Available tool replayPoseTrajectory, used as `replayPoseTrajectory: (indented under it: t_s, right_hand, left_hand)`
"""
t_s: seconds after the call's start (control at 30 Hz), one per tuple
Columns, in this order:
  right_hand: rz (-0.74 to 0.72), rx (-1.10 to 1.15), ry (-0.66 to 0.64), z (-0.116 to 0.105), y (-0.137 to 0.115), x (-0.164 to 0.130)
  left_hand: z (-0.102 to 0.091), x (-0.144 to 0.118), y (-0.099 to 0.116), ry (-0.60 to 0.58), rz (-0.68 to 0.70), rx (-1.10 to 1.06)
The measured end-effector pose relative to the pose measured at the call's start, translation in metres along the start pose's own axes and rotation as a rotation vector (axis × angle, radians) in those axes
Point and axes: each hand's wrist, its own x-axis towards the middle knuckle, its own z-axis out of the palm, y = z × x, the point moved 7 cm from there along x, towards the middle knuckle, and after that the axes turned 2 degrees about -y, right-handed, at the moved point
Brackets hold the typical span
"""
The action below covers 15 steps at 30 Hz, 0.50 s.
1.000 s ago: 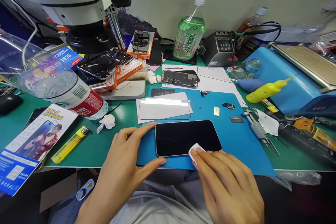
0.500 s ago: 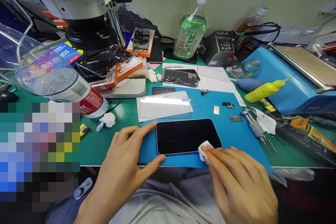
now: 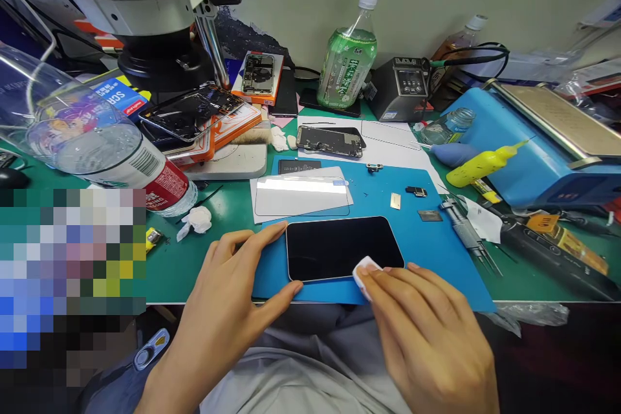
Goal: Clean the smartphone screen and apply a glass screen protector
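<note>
I saw the phone (image 3: pixel 343 248) lying face up, its screen dark, on the blue mat (image 3: pixel 427 252) at the near edge of the bench (image 3: pixel 213 259). My left hand (image 3: pixel 228 307) braced the phone's left end, forefinger along the far corner and thumb against the near corner, its grip spread wide across that short edge. My right hand (image 3: pixel 427 330) pressed a small white wipe (image 3: pixel 366 268) onto the phone's near right corner, the grip pinched narrow on the wipe. Just beyond the phone lay a clear screen protector (image 3: pixel 301 196) on white paper. Right of the phone, small metal parts (image 3: pixel 416 192) sat apart on the mat.
</note>
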Motion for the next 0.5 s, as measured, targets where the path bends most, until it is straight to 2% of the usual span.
replayPoseTrajectory:
  t_s: [0.2, 0.5]
  right_hand:
    - [-0.061, -0.015, -0.024, 0.0003, -0.0013, -0.0042]
    - [-0.077, -0.023, -0.031, 0.0012, -0.0009, -0.0035]
  left_hand:
    - [-0.0007, 0.0, 0.0, 0.018, 0.004, -0.007]
    - [-0.0016, -0.0004, 0.0, 0.021, -0.005, -0.008]
